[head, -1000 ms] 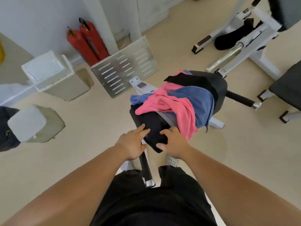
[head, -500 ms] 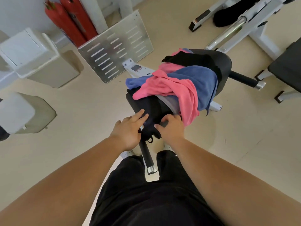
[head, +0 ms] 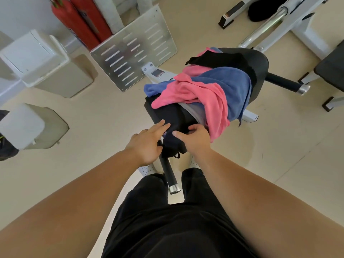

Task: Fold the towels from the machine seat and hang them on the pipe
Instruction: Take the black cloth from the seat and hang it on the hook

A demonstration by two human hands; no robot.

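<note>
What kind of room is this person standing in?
Most likely a gym: a padded black machine seat heaped with towels, a white-framed exercise machine with a chrome bar behind it, and another padded bench at the right edge.

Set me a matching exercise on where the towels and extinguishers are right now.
1 pink towel
2 black towel
3 navy towel
4 extinguishers

A by the wall
B under the left hand and right hand
C draped over the blue towel
D at the seat's far end

Pairs: 1-C, 2-D, 3-B, 4-A
</note>
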